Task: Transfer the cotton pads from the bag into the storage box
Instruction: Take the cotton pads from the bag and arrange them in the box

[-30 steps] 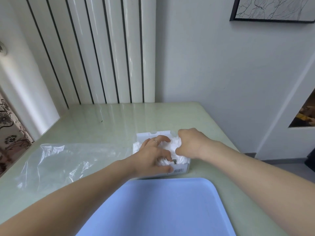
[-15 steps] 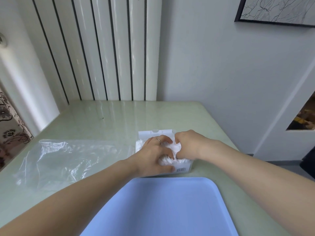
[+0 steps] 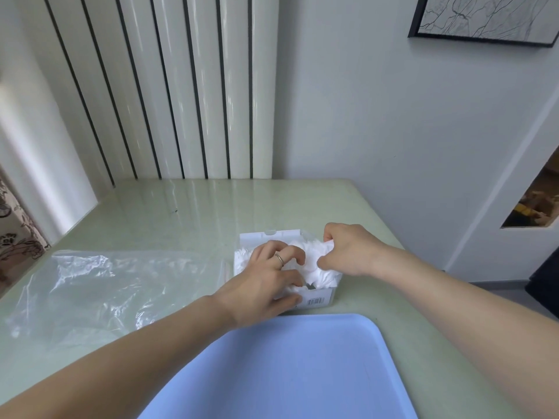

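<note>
A small clear storage box (image 3: 321, 300) with a barcode sticker stands on the green table, its lid (image 3: 269, 235) tipped up at the back. White cotton pads (image 3: 314, 254) fill it and bulge over the rim. My left hand (image 3: 266, 282) lies over the box's left side, fingers pressed on the pads and thumb against the front wall. My right hand (image 3: 348, 249) pinches the pads at the box's right rear corner. The clear plastic bag (image 3: 99, 288) lies flat and crumpled to the left of the box; I see no pads in it.
A light blue tray (image 3: 290, 370) sits at the near edge, just in front of the box. The green table (image 3: 181, 213) ends on the right near my right forearm. A white ribbed panel and a white wall stand behind it.
My right hand has shifted a little back and to the right along the pads. My left hand stays pressed on the box. The pads bulge more between the hands.
</note>
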Available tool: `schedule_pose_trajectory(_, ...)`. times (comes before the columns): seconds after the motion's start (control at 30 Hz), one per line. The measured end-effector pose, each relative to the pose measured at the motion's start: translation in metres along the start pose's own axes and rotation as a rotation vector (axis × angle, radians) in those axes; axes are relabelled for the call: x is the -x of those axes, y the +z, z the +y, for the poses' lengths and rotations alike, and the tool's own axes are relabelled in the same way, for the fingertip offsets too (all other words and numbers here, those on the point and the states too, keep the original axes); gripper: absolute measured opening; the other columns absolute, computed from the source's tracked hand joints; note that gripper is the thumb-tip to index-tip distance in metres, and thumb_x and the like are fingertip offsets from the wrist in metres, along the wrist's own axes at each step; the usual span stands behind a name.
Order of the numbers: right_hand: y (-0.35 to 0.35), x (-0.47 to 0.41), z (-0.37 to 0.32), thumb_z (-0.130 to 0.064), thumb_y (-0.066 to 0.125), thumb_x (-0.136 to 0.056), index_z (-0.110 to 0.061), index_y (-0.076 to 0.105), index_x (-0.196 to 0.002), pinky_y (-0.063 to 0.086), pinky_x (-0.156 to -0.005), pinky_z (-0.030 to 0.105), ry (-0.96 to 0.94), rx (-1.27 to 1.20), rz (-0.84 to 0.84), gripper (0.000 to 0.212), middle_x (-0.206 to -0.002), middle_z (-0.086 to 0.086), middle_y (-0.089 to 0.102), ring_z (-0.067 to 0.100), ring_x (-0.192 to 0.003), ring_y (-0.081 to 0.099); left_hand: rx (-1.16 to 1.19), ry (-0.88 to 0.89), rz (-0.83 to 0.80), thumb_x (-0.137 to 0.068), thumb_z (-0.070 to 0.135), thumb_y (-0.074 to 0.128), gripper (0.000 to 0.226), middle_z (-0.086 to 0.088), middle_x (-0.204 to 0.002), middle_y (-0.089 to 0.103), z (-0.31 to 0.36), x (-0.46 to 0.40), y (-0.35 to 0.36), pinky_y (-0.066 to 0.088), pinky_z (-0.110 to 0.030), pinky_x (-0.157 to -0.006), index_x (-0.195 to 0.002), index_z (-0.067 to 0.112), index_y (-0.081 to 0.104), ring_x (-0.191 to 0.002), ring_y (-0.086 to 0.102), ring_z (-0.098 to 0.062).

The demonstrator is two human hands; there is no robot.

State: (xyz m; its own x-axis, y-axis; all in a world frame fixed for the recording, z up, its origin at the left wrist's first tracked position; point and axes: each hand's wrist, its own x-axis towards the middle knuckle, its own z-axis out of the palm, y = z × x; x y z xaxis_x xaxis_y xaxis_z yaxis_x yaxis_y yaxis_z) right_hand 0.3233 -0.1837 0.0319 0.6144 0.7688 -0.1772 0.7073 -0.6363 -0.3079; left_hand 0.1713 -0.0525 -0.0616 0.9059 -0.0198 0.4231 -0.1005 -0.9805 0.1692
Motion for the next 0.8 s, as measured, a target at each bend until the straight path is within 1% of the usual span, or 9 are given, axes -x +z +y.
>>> schedule_pose_trajectory(0.07,0.000,0.000,-0.006,-0.024,0.067,-0.083,-0.018,0.051,-0.115,0.038,-0.055,0.026,-0.018,0.067,-0.020,0.037,-0.105,0.002,0.054,0.021,-0.080,0.055,-0.047,0.036,-0.011,-0.094,0.036,0.061,0.017,0.010,-0.143,0.039,0.001,0.001,0.000,0.025,-0.035,-0.112,-0.104,0.025,0.069,-0.128,0.032,-0.020)
schedule_pose_trajectory(0.13,-0.002,-0.001,-0.012,-0.025,0.068,-0.084,-0.016,0.052,-0.122,0.040,-0.055,0.025,-0.021,0.128,-0.055,0.042,-0.108,0.004,0.055,0.023,-0.083,0.057,-0.085,0.068,-0.012,-0.095,0.034,0.061,0.015,0.013,-0.146,0.039,0.001,0.001,0.000,0.022,-0.033,-0.111,-0.104,0.024,0.068,-0.128,0.032,-0.020)
schedule_pose_trajectory(0.23,-0.008,-0.003,-0.017,-0.022,0.068,-0.085,-0.011,0.054,-0.125,0.050,-0.059,0.026,-0.007,0.146,-0.118,0.044,-0.114,0.008,0.060,0.024,-0.077,0.062,-0.125,0.085,-0.003,-0.096,0.035,0.059,0.015,0.011,-0.134,0.046,0.002,0.002,0.000,0.027,-0.035,-0.106,-0.100,0.023,0.068,-0.121,0.037,-0.021)
schedule_pose_trajectory(0.3,-0.012,-0.003,-0.016,-0.021,0.068,-0.086,-0.008,0.055,-0.125,0.055,-0.064,0.027,0.003,0.106,-0.144,0.043,-0.111,0.008,0.061,0.024,-0.073,0.064,-0.129,0.079,-0.008,-0.096,0.036,0.057,0.017,0.012,-0.126,0.048,0.002,0.002,0.000,0.027,-0.035,-0.103,-0.101,0.024,0.067,-0.116,0.039,-0.021)
schedule_pose_trajectory(0.4,-0.013,-0.002,-0.013,-0.022,0.068,-0.086,-0.007,0.055,-0.125,0.054,-0.063,0.024,0.018,0.067,-0.150,0.043,-0.101,0.006,0.058,0.024,-0.069,0.064,-0.162,0.102,-0.008,-0.097,0.035,0.056,0.017,0.012,-0.120,0.049,0.003,0.002,0.000,0.031,-0.036,-0.098,-0.102,0.023,0.067,-0.109,0.041,-0.021)
schedule_pose_trajectory(0.5,-0.010,-0.003,-0.014,-0.023,0.067,-0.085,-0.008,0.055,-0.125,0.054,-0.066,0.026,0.033,0.067,-0.130,0.044,-0.105,0.006,0.060,0.024,-0.065,0.065,-0.215,0.153,-0.027,-0.099,0.033,0.053,0.020,0.015,-0.128,0.050,0.002,0.003,0.002,0.034,-0.037,-0.095,-0.102,0.021,0.069,-0.106,0.042,-0.020)
schedule_pose_trajectory(0.6,-0.009,-0.006,-0.014,-0.023,0.066,-0.085,-0.009,0.055,-0.126,0.054,-0.066,0.026,0.041,0.069,-0.116,0.045,-0.109,0.007,0.062,0.024,-0.064,0.066,-0.222,0.144,-0.043,-0.100,0.034,0.051,0.021,0.018,-0.134,0.053,0.002,0.002,0.003,0.034,-0.036,-0.094,-0.103,0.022,0.067,-0.106,0.042,-0.020)
schedule_pose_trajectory(0.7,-0.011,-0.004,-0.014,-0.022,0.067,-0.085,-0.006,0.055,-0.128,0.055,-0.067,0.027,0.042,0.047,-0.137,0.047,-0.103,0.006,0.057,0.026,-0.067,0.066,-0.250,0.114,-0.061,-0.099,0.036,0.046,0.021,0.021,-0.123,0.060,0.003,0.001,0.003,0.035,-0.039,-0.095,-0.106,0.025,0.063,-0.107,0.040,-0.019)
schedule_pose_trajectory(0.8,-0.011,-0.001,-0.017,-0.020,0.064,-0.086,-0.008,0.055,-0.127,0.054,-0.065,0.026,0.026,0.089,-0.132,0.043,-0.109,0.007,0.060,0.024,-0.066,0.065,-0.225,0.107,-0.047,-0.096,0.034,0.049,0.017,0.020,-0.119,0.061,0.005,-0.001,0.001,0.031,-0.040,-0.095,-0.101,0.025,0.063,-0.110,0.039,-0.020)
